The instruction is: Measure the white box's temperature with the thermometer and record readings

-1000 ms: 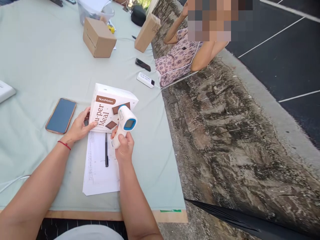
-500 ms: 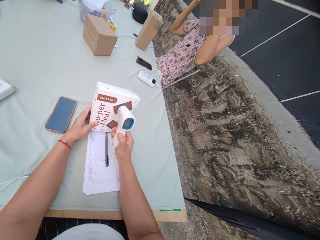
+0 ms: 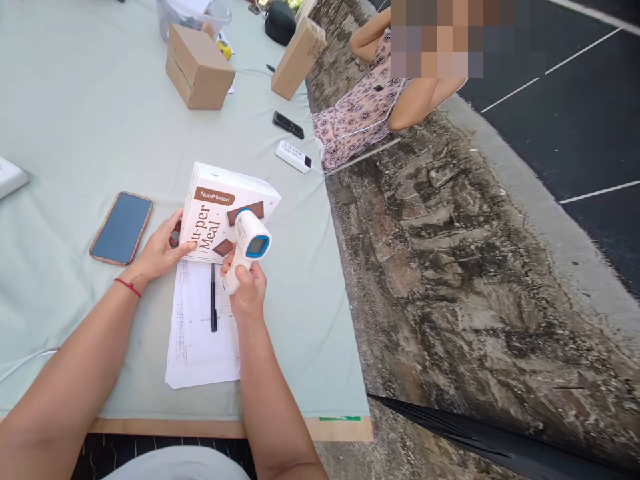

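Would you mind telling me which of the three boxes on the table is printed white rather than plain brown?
The white box under the left hand, nearest the thermometer; both cardboard boxes are plain brown.

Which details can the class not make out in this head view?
- Thermometer screen reading: too small.
- White box full label: hidden by left hand and thermometer.
- Printed sheet text: too small, partly under right hand.
- Clear tub: cut by top edge.
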### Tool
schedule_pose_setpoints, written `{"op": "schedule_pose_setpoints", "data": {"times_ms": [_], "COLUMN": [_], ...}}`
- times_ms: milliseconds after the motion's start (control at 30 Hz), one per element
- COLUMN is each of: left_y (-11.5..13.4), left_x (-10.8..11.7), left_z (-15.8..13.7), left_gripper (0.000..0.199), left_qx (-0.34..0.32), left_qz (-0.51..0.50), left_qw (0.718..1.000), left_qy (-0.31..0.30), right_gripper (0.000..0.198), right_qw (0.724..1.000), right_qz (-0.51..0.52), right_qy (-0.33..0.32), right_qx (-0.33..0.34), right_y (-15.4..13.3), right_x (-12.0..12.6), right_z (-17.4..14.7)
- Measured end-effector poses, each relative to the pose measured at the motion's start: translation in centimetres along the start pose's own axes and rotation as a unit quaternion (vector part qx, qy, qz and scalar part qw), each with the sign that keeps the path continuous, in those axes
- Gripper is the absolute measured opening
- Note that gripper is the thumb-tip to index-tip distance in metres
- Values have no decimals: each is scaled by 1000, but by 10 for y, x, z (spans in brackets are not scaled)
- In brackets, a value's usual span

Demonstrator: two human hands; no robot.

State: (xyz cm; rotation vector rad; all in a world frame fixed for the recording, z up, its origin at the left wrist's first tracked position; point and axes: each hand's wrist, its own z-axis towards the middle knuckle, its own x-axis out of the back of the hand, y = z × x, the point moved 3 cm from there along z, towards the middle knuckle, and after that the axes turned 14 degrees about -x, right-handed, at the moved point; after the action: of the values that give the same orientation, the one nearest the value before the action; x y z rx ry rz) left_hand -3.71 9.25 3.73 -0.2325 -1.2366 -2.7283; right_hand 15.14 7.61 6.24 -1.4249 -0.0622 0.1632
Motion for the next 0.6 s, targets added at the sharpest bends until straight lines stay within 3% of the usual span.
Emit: {"op": "schedule_pose_setpoints", "data": {"times_ms": [333,600], "left_y": [6,-23], "left_x": [-4,14], "left_z": [0,-7], "left_gripper": [80,90], "left_qx": [2,-22], "left_qz": [-74,46], "left_qw": [997,984], "left_qy": [31,172], "right_gripper": [43,37], "right_qw": [997,997], "right_qz": [47,58], "right_qy": [-50,35], "right_qx": [-35,-45], "right_y": [-2,-18], "right_x": [-3,19], "right_z": [-7,-33]}}
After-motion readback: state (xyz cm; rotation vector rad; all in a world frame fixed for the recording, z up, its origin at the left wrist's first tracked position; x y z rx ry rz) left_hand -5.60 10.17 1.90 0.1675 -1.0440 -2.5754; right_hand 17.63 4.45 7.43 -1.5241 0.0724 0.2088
